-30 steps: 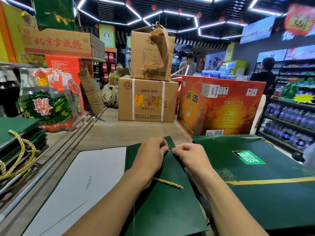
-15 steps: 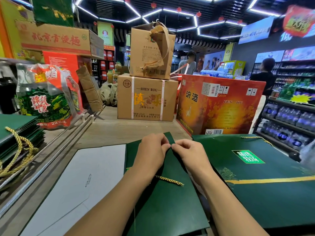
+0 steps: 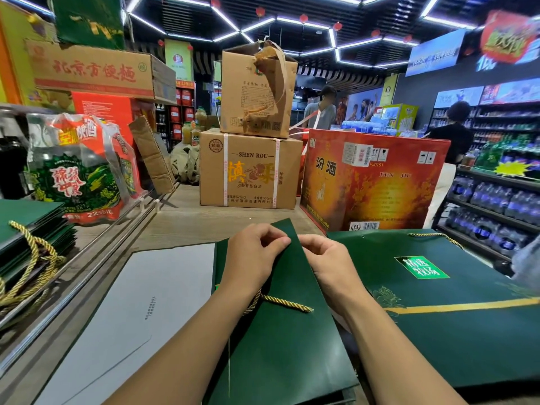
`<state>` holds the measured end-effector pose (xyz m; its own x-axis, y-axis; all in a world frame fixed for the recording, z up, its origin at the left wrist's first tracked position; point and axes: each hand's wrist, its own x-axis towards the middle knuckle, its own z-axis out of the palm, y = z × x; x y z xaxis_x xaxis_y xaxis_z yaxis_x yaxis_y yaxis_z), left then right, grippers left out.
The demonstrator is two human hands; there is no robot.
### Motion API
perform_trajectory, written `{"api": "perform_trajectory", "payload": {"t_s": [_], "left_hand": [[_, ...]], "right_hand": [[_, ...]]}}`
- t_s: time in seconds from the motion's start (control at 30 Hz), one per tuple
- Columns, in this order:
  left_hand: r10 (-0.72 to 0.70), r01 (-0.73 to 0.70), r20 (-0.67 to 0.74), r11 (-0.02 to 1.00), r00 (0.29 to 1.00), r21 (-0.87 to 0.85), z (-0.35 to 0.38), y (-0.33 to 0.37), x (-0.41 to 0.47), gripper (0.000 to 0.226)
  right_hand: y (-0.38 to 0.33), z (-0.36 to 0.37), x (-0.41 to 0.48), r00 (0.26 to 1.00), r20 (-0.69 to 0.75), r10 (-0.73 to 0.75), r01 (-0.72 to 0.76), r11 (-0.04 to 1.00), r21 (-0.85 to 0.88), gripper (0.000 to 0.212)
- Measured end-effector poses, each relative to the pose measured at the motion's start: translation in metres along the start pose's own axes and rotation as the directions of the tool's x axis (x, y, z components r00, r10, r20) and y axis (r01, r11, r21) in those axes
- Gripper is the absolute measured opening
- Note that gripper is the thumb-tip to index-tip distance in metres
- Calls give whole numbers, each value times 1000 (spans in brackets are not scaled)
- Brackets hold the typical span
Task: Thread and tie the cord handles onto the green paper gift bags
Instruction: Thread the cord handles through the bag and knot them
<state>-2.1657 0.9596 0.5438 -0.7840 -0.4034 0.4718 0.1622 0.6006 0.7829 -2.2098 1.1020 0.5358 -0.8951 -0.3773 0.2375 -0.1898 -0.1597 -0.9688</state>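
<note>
Our left hand (image 3: 257,254) and right hand (image 3: 331,260) met at the far edge of the green paper gift bag (image 3: 280,352), which lay flat on the worktop (image 3: 187,226) beneath our fingers. Both sets of fingers were curled tight and pinched that raised edge from either side. We could not tell whether a cord end sat inside the pinch. The gold twisted cord (image 3: 285,303) lay across the bag, just behind our left wrist. A second green bag (image 3: 453,331) lay to the right of our fingers, and a pale grey sheet (image 3: 140,302) to their left.
</note>
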Motion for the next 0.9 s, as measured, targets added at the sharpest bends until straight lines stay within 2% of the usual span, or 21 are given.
{"api": "perform_trajectory", "payload": {"t_s": [0.27, 0.47, 0.6, 0.73, 0.9], "left_hand": [[4, -4, 43, 1000, 999, -19, 1, -5, 1, 13], [-16, 18, 69, 999, 997, -34, 2, -7, 1, 16], [-16, 18, 79, 1000, 997, -22, 0, -4, 1, 14], [5, -11, 77, 997, 997, 78, -1, -3, 1, 9], [17, -32, 96, 987, 995, 158, -1, -1, 0, 14]], "right_hand": [[-2, 4, 0, 995, -99, 13, -22, 996, -87, 5], [-6, 4, 0, 996, -80, 45, -53, 993, -105, 8], [-9, 5, -2, 994, -62, 89, -93, 994, -59, 8], [-11, 6, -4, 992, -52, 118, -120, 993, -20, 10], [-10, 6, -2, 979, -46, 200, -201, 980, -6, 13]]}}
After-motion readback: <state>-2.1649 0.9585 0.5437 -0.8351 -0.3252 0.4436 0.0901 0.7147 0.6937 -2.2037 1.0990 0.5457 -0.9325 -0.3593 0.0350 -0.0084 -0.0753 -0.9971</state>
